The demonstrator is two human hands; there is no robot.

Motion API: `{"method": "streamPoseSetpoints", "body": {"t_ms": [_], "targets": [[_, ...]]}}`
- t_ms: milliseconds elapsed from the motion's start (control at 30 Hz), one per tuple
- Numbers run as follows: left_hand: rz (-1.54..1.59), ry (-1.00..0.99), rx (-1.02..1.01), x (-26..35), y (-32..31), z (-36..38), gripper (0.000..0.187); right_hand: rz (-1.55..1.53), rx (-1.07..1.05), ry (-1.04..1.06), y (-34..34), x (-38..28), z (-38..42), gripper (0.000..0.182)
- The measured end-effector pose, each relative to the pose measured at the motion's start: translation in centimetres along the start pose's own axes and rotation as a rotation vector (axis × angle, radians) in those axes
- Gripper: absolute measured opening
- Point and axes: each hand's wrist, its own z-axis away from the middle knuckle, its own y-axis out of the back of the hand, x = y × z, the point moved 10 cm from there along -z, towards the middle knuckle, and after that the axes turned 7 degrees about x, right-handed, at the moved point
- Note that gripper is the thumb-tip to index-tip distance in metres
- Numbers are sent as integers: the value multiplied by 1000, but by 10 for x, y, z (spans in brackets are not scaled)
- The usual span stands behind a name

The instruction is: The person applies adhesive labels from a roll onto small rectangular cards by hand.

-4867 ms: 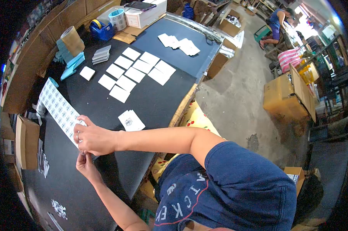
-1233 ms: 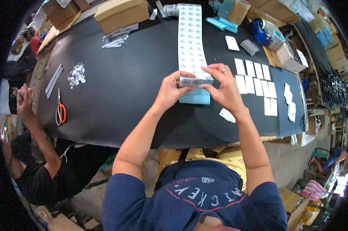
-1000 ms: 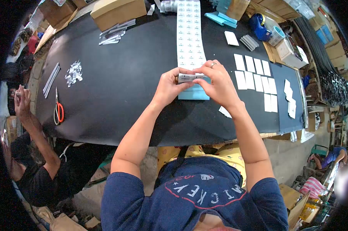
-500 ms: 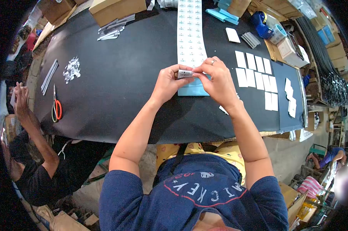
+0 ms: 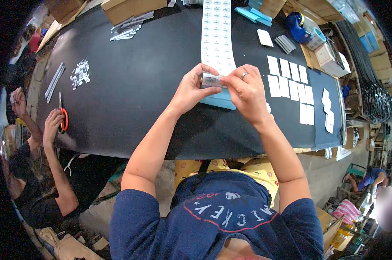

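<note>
I see my left hand (image 5: 190,89) and right hand (image 5: 247,91) meeting over the black desk (image 5: 139,95), fingers pinching a small label strip (image 5: 212,80) above the long sticker sheet (image 5: 216,34). A loose pinch could crease it or stick it crooked. White cards (image 5: 289,80) crowd the right; open room lies left, toward a co-worker's scissors (image 5: 62,119).

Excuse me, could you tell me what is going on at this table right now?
A person at a black table holds a small labelled tube between the left hand and the right hand, just above the near end of a long sheet of stickers. White cards lie in rows to the right. At the left edge, another person's hand touches orange scissors.
</note>
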Motion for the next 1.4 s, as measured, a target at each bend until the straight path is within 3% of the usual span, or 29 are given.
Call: {"method": "streamPoseSetpoints", "body": {"t_ms": [433, 933, 1067, 1133, 1233, 1367, 1400], "targets": [[-78, 29, -37, -7, -4, 0, 50, 27, -18, 30, 0, -2, 14, 28], [89, 9, -67, -12, -3, -3, 60, 133, 8, 128, 5, -25, 31, 27], [-25, -35, -29, -7, 2, -2, 60, 126, 15, 103, 15, -24, 31, 26], [-61, -58, -12, -6, 1, -4, 60, -48, 62, -15, 31, -6, 27, 26], [-160, -30, 18, 0, 2, -1, 63, -178, -81, -133, 54, 40, 12, 22], [-14, 18, 3, -3, 0, -1, 65, -256, -478, -451, 66, 135, 18, 11], [5, 24, 9, -3, 1, -1, 65, -275, -543, -448, 65, 154, 24, 12]]}}
